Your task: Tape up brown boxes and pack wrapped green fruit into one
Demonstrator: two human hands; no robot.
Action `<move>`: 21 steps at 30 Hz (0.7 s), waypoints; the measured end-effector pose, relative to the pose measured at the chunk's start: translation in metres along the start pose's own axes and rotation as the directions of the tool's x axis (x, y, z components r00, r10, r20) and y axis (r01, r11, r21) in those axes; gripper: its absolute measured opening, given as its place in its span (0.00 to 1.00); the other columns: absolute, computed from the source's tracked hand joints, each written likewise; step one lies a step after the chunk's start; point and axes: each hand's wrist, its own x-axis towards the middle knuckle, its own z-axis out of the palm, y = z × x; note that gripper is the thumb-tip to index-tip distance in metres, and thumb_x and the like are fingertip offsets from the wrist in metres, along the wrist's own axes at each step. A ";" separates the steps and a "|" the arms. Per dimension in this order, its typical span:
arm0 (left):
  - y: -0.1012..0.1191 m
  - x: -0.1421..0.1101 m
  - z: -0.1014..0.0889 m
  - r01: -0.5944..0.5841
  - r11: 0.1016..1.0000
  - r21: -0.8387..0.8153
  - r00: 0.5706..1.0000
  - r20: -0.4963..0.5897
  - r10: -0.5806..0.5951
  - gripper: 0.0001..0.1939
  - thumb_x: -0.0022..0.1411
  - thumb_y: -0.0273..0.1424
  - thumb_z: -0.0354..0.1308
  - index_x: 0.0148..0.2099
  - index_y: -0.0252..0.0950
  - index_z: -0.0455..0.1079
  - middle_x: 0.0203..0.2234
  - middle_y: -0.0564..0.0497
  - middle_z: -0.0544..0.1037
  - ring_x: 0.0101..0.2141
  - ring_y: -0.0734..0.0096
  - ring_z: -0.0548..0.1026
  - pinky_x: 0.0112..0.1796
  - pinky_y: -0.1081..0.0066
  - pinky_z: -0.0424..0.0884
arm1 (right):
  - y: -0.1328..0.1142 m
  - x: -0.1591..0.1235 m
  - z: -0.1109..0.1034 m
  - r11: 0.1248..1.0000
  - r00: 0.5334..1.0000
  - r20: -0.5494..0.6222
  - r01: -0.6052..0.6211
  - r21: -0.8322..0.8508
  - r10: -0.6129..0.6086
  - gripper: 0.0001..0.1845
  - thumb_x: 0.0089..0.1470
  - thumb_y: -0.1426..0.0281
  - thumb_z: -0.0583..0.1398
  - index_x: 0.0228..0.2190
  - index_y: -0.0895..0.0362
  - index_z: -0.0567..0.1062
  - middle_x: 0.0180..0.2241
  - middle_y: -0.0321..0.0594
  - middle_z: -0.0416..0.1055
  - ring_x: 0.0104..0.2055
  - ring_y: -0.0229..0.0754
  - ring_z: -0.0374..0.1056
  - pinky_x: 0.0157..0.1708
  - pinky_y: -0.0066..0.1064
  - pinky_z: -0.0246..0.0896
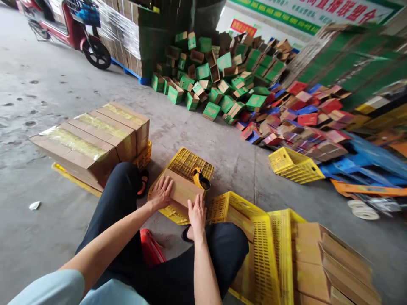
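Note:
A closed brown cardboard box [182, 189] lies on an upturned yellow plastic crate [178, 159] between my knees. My left hand [161, 193] rests on the box's left end, fingers stretched out and slightly apart. Against its right end lies my right hand [197, 212], also with fingers extended and flat on the cardboard. Just behind the box, a yellow and black tape dispenser [200, 179] sits on the crate.
Taped boxes [98, 131] are stacked at left. Yellow crates [265, 237] and brown boxes [318, 258] stand close on my right. Ahead lie heaps of green cartons [211, 110] and red-blue cartons [307, 119]. A blue pallet jack [365, 159] is far right, a red scooter [71, 29] far left.

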 end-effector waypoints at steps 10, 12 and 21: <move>-0.001 0.004 -0.019 0.021 0.996 -0.084 0.999 0.034 -0.018 0.53 0.55 0.42 0.69 0.76 0.36 0.51 0.73 0.33 0.55 0.71 0.34 0.52 0.65 0.45 0.57 | 0.013 -0.009 0.024 0.969 0.990 -0.137 0.000 0.246 0.035 0.53 0.65 0.38 0.43 0.71 0.69 0.54 0.73 0.67 0.45 0.74 0.61 0.51 0.66 0.47 0.58; -0.004 -0.003 -0.026 0.020 0.995 -0.102 0.999 0.044 -0.016 0.52 0.56 0.42 0.69 0.76 0.37 0.50 0.72 0.33 0.56 0.71 0.34 0.53 0.66 0.41 0.54 | 0.007 -0.019 0.015 0.968 0.995 -0.092 -0.011 0.250 0.035 0.49 0.67 0.42 0.47 0.72 0.67 0.52 0.72 0.65 0.49 0.73 0.60 0.52 0.66 0.47 0.58; -0.017 -0.023 -0.014 -0.012 0.996 -0.085 0.997 0.080 0.019 0.51 0.67 0.52 0.60 0.78 0.34 0.42 0.76 0.32 0.36 0.74 0.37 0.39 0.67 0.41 0.52 | 0.001 -0.034 0.007 0.955 0.993 0.096 -0.092 0.281 0.068 0.51 0.66 0.50 0.56 0.74 0.61 0.38 0.74 0.59 0.45 0.74 0.56 0.51 0.66 0.44 0.59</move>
